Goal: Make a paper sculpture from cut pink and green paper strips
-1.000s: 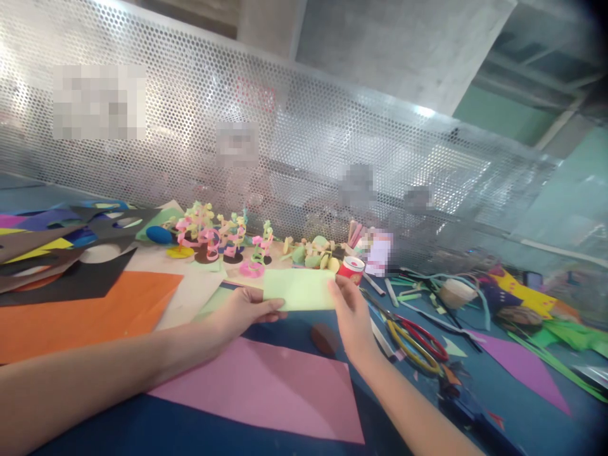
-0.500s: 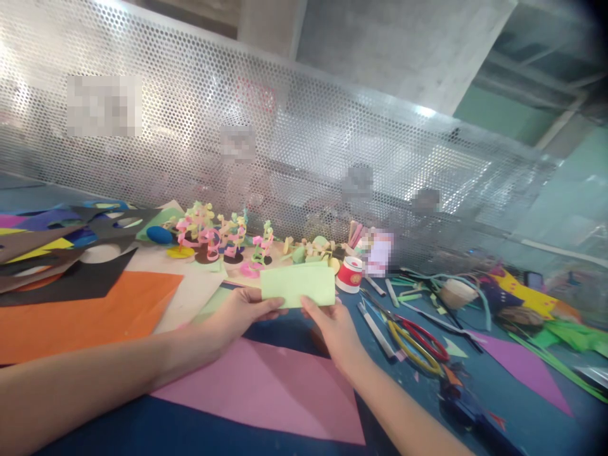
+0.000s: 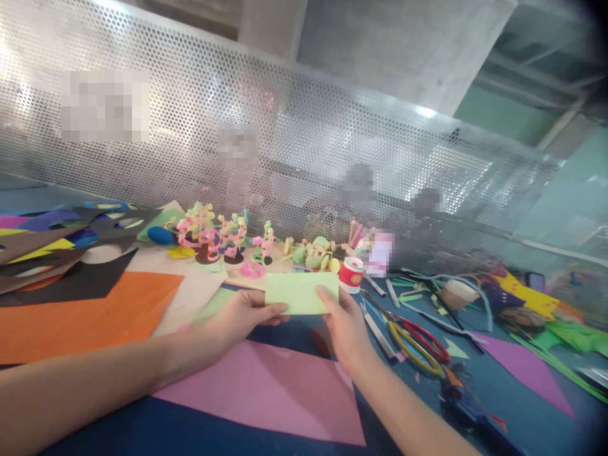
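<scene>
A light green rectangle of paper (image 3: 299, 292) is held up in the air between both hands. My left hand (image 3: 244, 315) pinches its lower left corner between thumb and fingers. At the right end, my right hand (image 3: 346, 326) grips the paper with the thumb on its front face and the fingers behind. Below the hands a large pink sheet (image 3: 275, 392) lies on the blue table (image 3: 142, 430). Just beyond the right hand stands a red and white cup (image 3: 351, 275).
Orange sheet (image 3: 95, 313) and black sheets (image 3: 90, 282) lie left. Small paper figures (image 3: 213, 234) stand at the back before a perforated metal screen (image 3: 190, 126). Right are red-handled scissors (image 3: 422, 339), yellow-handled scissors (image 3: 413, 354), a dark blue tool (image 3: 470, 408) and a purple sheet (image 3: 527, 373).
The green paper has moved slightly down and right. My right thumb has shifted up and right across its face, and the paper's upper edge looks flatter.
</scene>
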`<action>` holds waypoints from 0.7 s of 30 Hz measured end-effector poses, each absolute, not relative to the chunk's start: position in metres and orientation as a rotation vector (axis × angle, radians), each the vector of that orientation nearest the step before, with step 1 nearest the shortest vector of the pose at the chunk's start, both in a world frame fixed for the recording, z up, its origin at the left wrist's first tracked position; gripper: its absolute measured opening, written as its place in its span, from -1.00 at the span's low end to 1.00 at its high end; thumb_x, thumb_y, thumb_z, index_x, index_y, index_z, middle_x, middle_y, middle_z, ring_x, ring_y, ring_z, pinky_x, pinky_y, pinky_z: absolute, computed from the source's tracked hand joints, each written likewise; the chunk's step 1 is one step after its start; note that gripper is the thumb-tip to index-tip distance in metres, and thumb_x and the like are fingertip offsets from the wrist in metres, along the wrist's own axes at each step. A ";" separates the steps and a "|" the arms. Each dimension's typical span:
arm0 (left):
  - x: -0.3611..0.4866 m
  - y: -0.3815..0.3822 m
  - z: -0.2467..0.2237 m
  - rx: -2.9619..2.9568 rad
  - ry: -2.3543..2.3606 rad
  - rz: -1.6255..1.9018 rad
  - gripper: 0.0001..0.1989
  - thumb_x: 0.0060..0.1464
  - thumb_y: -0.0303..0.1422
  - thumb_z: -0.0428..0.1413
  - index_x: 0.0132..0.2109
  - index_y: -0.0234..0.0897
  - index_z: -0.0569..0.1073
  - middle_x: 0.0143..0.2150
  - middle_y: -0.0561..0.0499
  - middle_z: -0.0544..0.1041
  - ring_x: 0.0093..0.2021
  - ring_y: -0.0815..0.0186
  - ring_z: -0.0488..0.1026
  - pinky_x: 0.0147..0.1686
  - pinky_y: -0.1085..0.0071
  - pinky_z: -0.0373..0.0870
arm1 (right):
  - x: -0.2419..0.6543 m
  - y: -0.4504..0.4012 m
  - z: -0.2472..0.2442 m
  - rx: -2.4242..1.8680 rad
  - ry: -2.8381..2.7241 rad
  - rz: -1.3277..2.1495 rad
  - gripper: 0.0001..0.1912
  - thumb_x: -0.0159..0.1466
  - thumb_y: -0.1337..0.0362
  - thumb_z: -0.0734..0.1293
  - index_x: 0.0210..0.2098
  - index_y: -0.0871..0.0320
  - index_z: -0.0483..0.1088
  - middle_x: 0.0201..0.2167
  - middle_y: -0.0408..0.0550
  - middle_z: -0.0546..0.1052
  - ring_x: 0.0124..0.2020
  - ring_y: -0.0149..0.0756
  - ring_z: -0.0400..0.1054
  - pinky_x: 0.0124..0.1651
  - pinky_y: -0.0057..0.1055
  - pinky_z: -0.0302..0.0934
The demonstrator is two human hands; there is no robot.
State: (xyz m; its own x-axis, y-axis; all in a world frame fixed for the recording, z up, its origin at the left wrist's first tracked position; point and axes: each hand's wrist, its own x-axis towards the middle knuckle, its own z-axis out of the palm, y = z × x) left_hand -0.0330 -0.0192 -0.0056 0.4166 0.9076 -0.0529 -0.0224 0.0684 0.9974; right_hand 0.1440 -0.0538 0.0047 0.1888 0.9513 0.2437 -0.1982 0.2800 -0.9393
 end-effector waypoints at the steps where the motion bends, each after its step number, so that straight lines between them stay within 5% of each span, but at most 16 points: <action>1: -0.033 -0.019 -0.005 1.310 0.902 0.862 -0.73 -0.15 -0.19 0.24 -0.33 -0.30 0.58 -0.38 -0.02 0.61 -0.36 0.30 0.50 -0.24 0.43 0.40 | 0.144 -0.054 0.005 -0.922 -1.041 0.998 -0.61 0.15 0.18 0.34 -0.03 0.10 0.36 -0.13 -0.03 0.53 -0.17 -0.18 0.43 -0.24 -0.30 0.33; 15: -0.035 -0.023 0.001 1.320 0.786 0.855 -0.77 -0.12 -0.27 0.23 -0.27 -0.29 0.56 -0.32 0.00 0.61 -0.31 0.30 0.50 -0.24 0.43 0.38 | 0.143 -0.057 0.008 -0.946 -1.074 0.939 -0.68 0.14 0.21 0.36 -0.11 0.14 0.41 -0.11 -0.03 0.52 -0.03 -0.13 0.35 -0.09 -0.27 0.28; 21: -0.035 -0.027 0.004 1.327 0.724 0.816 -0.67 -0.07 -0.23 0.20 -0.15 -0.30 0.50 -0.26 -0.02 0.60 -0.24 0.25 0.51 -0.24 0.40 0.41 | 0.140 -0.061 0.011 -0.955 -1.095 0.942 -0.68 0.15 0.20 0.35 -0.11 0.15 0.40 -0.19 -0.03 0.55 -0.19 -0.14 0.42 -0.18 -0.25 0.31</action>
State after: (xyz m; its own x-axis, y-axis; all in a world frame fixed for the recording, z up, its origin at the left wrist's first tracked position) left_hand -0.0347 -0.0271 0.0039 0.5374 0.8433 0.0038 -0.0963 0.0569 0.9937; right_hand 0.1397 -0.0610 0.0112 0.1926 0.9415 0.2765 -0.1324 0.3041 -0.9434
